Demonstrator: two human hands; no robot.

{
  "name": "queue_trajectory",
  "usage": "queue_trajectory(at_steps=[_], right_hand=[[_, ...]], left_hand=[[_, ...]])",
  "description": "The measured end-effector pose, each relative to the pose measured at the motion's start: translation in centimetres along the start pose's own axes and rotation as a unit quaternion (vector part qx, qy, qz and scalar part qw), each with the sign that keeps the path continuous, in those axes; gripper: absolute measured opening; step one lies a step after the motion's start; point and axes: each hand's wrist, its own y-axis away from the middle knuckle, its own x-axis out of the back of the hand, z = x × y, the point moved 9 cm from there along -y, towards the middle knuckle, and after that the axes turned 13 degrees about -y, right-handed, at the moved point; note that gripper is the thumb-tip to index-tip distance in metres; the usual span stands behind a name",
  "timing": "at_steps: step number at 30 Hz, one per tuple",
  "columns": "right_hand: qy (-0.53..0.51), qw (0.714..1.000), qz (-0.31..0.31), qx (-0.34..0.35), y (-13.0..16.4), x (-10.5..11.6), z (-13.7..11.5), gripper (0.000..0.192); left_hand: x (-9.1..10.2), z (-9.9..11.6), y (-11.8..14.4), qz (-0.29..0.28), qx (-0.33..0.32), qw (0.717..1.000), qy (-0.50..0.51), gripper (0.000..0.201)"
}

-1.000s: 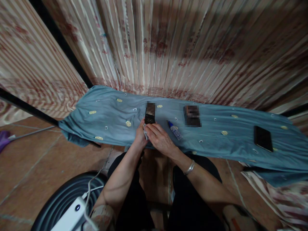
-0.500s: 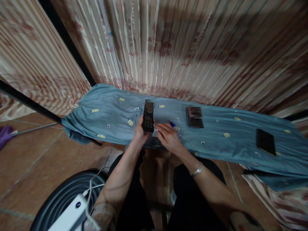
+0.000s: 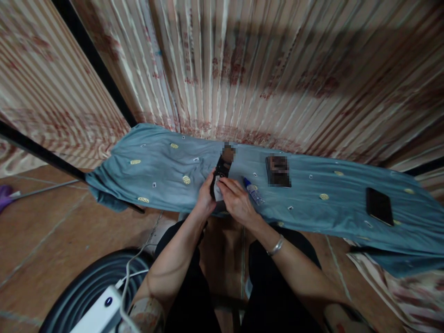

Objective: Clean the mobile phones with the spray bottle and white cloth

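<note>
My left hand grips a small black keypad phone by its lower end, tilted to the right above the blue-grey cloth. My right hand presses a small white wipe against the phone's lower front. A silver bangle sits on my right wrist. Both hands are close together over the near edge of the cloth-covered surface.
A small blue-capped clear bottle lies just right of my hands. Further right lie a dark phone and a black smartphone. Striped curtains hang behind. A dark round device with a white box and cable stands at the lower left on the tiled floor.
The keypad phone has tilted from upright to leaning right. My right hand with the wipe has come back from beside the phone onto its lower front.
</note>
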Motion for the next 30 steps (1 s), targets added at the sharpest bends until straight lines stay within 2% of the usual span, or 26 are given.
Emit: queue_trajectory(at_steps=[6,12,21,30], right_hand=[[0.009,0.998,0.031,-0.051,-0.7,1.5,1.9,0.042],[-0.025,0.991,0.088,-0.096,-0.8,3.4,4.1,0.035],[-0.035,0.994,0.071,-0.079,-0.6,3.4,3.8,0.033],[-0.012,0.991,0.067,-0.117,0.1,3.3,5.2,0.031]], left_hand=[[-1.7,-0.6,0.7,-0.078,0.002,0.997,0.027,0.020],[-2.9,-0.8,1.7,-0.126,-0.004,0.992,0.009,0.025],[-2.6,-1.1,1.7,-0.111,-0.002,0.994,-0.003,0.034],[-2.0,-0.1,1.5,-0.101,-0.028,0.994,-0.021,0.038]])
